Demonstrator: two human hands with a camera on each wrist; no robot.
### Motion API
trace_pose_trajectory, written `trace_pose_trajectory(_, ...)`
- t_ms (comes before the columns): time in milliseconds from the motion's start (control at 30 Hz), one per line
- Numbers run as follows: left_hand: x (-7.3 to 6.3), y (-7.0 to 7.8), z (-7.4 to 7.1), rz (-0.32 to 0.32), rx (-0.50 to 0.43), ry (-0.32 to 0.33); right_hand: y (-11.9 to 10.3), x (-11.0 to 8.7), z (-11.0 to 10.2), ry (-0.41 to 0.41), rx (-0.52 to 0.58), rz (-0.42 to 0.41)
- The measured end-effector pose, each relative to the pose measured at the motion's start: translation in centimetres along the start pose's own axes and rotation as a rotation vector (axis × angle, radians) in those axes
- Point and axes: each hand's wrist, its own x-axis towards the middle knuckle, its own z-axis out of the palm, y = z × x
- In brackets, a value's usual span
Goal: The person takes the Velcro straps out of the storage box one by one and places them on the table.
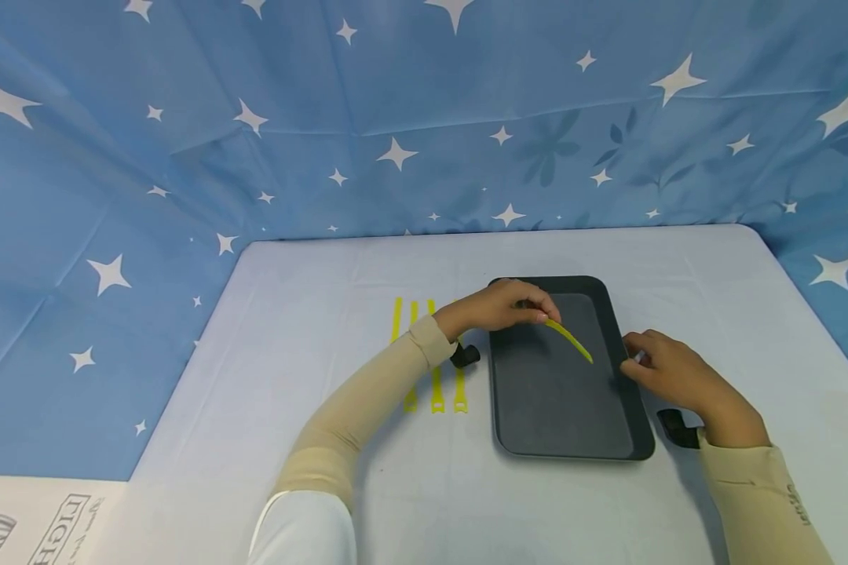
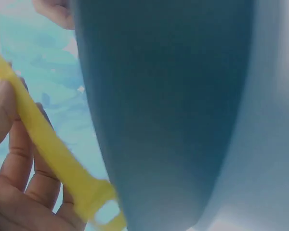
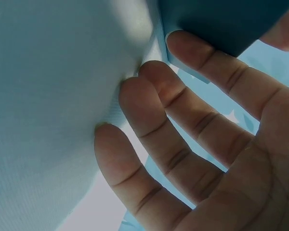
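Note:
My left hand (image 1: 505, 304) is over the upper left part of a dark grey rectangular tray (image 1: 565, 416), pinching one end of a yellow cable strap (image 1: 571, 341). The strap slants down toward the right above the tray floor. Its wider slotted head (image 2: 98, 202) shows up close in the left wrist view. At the tray's right rim, my right hand (image 1: 667, 367) holds the edge between thumb and index finger. The other fingers (image 3: 142, 108) extend beside the tray in the right wrist view.
Several more yellow straps (image 1: 437, 392) lie side by side left of the tray, partly hidden under my left forearm. A white cloth covers the table (image 1: 424, 502). Behind it hangs a blue curtain (image 1: 424, 94) with white stars. Printed fabric (image 1: 35, 518) shows at lower left.

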Motion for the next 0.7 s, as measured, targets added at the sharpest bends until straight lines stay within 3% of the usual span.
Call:
trace_pose_trajectory(200,-0.8,0.7,-0.2,0.019,-0.088,0.057,-0.1,0.0,-0.1,-0.012,0.002,0.013)
trace_pose_trajectory(500,-2.3,1.5,-0.7,0.042,-0.127,0.179,0.0,0.0,-0.1,-0.014,0.0,0.004)
trace_pose_trajectory(700,-3.7,1.8,-1.2,-0.024,-0.251,0.265,0.1,0.0,-0.1,-0.013,0.004,-0.011)
